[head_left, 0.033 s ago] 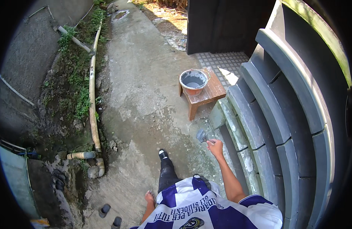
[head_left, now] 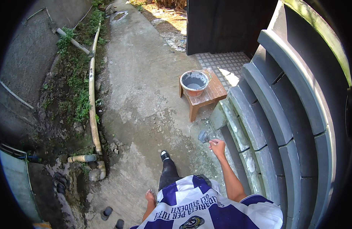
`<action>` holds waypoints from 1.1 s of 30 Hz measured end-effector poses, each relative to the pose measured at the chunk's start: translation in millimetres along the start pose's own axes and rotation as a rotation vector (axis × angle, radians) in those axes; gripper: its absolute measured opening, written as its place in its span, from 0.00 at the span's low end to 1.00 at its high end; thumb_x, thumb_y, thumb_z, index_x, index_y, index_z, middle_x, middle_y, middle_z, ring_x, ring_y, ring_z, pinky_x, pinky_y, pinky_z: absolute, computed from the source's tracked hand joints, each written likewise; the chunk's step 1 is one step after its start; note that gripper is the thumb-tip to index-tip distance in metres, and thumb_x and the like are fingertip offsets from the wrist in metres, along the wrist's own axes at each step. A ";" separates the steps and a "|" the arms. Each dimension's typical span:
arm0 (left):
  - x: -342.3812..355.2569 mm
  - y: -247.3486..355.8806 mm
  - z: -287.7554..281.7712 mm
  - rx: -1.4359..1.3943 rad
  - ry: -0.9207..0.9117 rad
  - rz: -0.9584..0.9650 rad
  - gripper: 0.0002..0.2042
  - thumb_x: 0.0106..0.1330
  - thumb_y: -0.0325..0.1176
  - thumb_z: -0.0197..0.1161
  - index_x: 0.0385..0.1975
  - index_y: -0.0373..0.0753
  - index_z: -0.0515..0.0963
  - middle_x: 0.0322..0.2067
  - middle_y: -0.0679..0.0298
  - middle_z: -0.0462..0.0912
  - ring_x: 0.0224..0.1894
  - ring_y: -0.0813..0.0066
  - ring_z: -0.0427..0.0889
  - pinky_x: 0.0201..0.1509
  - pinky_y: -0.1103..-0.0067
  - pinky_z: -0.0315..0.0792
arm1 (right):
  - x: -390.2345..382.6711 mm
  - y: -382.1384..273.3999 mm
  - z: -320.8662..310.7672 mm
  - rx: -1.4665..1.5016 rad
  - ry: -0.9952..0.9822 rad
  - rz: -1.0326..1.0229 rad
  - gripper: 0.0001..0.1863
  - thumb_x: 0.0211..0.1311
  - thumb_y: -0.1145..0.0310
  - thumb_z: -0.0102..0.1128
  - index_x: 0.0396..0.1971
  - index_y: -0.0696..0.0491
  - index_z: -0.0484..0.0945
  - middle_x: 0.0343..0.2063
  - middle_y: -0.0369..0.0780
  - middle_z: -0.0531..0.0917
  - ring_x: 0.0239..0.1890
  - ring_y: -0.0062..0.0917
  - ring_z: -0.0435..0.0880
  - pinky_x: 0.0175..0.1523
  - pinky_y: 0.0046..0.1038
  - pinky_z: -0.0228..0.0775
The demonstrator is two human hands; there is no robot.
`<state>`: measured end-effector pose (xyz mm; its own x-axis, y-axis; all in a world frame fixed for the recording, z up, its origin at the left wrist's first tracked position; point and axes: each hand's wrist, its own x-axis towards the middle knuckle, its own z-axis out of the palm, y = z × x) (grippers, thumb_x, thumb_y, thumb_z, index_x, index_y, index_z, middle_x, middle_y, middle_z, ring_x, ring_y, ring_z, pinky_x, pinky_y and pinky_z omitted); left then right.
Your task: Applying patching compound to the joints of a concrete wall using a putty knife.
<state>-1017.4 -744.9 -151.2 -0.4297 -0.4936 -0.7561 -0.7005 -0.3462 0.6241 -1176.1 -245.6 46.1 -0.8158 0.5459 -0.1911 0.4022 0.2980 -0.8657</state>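
Note:
My right hand (head_left: 217,146) is closed around the handle of a flat paintbrush (head_left: 203,136) with grey paint on its bristles. The brush is held out over the concrete, beside the lowest curved step (head_left: 237,131). Ahead of it, a bucket (head_left: 194,92) of grey paint, orange outside with a paint-smeared rim, sits on a small brown wooden stool (head_left: 217,91). Low by my left side hangs my left hand (head_left: 150,196), partly seen, its fingers loosely apart and nothing visible in them.
Curved grey steps (head_left: 288,152) rise on the right, near a dark panel (head_left: 222,26). A long pale pipe (head_left: 92,87) runs along weeds on the left. Dark slippers (head_left: 106,213) lie at lower left on the concrete path (head_left: 136,76).
The view has shifted very slightly. My right hand still grips the paintbrush, which sits a touch farther right in the picture. The bucket and stool stay put.

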 end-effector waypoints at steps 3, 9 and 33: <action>54.6 64.1 41.3 0.037 -0.051 -0.008 0.11 0.59 0.32 0.52 0.41 0.41 0.74 0.35 0.65 0.80 0.32 0.71 0.79 0.26 0.80 0.66 | 22.1 -0.4 25.1 0.096 0.188 0.124 0.09 0.49 0.75 0.61 0.29 0.66 0.78 0.21 0.43 0.81 0.20 0.24 0.82 0.23 0.19 0.74; 153.7 234.1 156.6 0.257 -0.272 0.248 0.10 0.62 0.29 0.50 0.41 0.41 0.73 0.40 0.65 0.78 0.39 0.73 0.78 0.35 0.80 0.67 | 68.1 -79.2 47.6 0.157 0.506 0.155 0.11 0.51 0.71 0.61 0.29 0.64 0.79 0.18 0.40 0.81 0.18 0.21 0.81 0.24 0.19 0.72; 219.2 478.3 536.7 0.450 -0.409 0.416 0.10 0.62 0.26 0.49 0.43 0.35 0.72 0.39 0.62 0.77 0.41 0.72 0.77 0.45 0.79 0.69 | 592.2 -52.9 168.7 -0.276 0.214 0.050 0.17 0.53 0.60 0.56 0.20 0.61 0.77 0.16 0.51 0.75 0.22 0.46 0.75 0.29 0.38 0.65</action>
<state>-1752.4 -590.5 -124.2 -0.8274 -0.1454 -0.5425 -0.5617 0.2089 0.8006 -1750.6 -70.2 -99.3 -0.6981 0.7084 -0.1037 0.5609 0.4511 -0.6942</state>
